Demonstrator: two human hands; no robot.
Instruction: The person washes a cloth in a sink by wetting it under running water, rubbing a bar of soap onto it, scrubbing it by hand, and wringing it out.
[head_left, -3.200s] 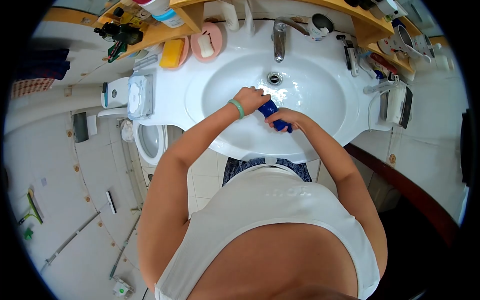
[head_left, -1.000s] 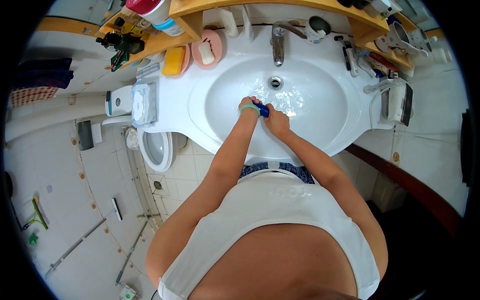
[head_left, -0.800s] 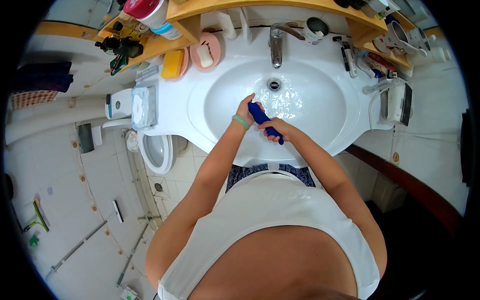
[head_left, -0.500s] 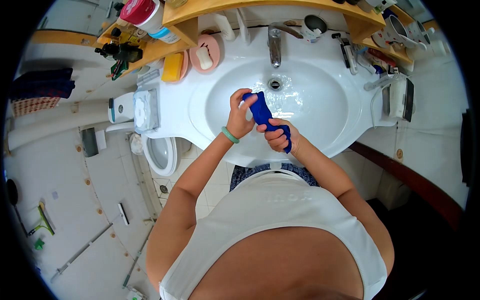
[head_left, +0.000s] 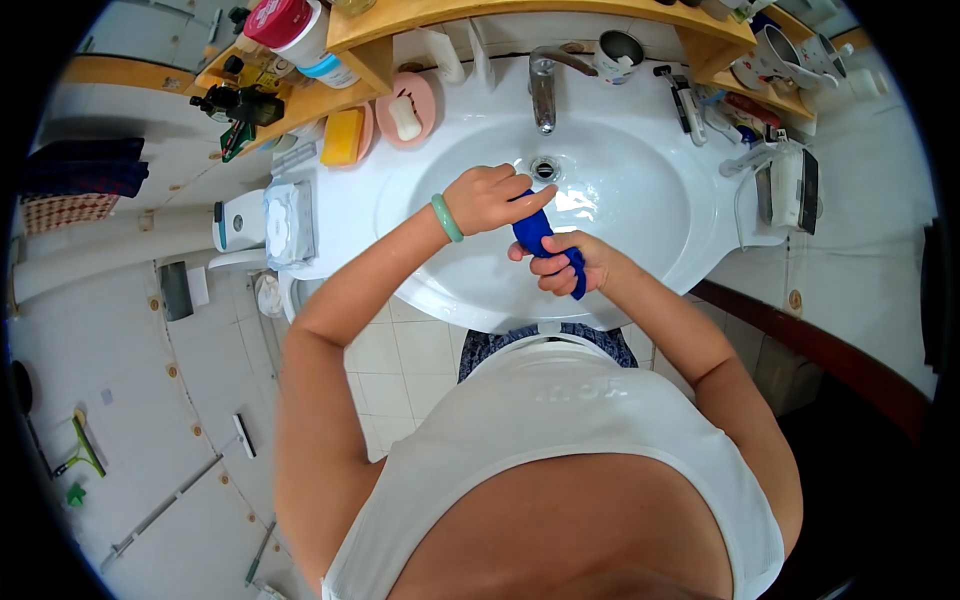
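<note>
A dark blue cloth (head_left: 534, 231), twisted into a short roll, is held slantwise over the white sink basin (head_left: 640, 225). My left hand (head_left: 490, 199), with a green bangle (head_left: 447, 218) on its wrist, is closed over the cloth's upper end from above. Lower down, my right hand (head_left: 568, 264) wraps its fingers round the other part, and the cloth's tail sticks out below them. Behind the hands are the drain (head_left: 544, 169) and the chrome faucet (head_left: 543, 92). Some water glistens in the basin.
Pink dishes with white soap (head_left: 405, 118) and a yellow sponge (head_left: 342, 137) stand at the back left. A cup (head_left: 617, 58) and razors (head_left: 688, 108) lie behind on the right. A wooden shelf (head_left: 560, 8) overhangs the counter; a wipes pack (head_left: 289, 225) sits left.
My left hand has turned from open beside the cloth's upper end to closed over it, palm down. The cloth stays in my right hand; the view has shifted slightly.
</note>
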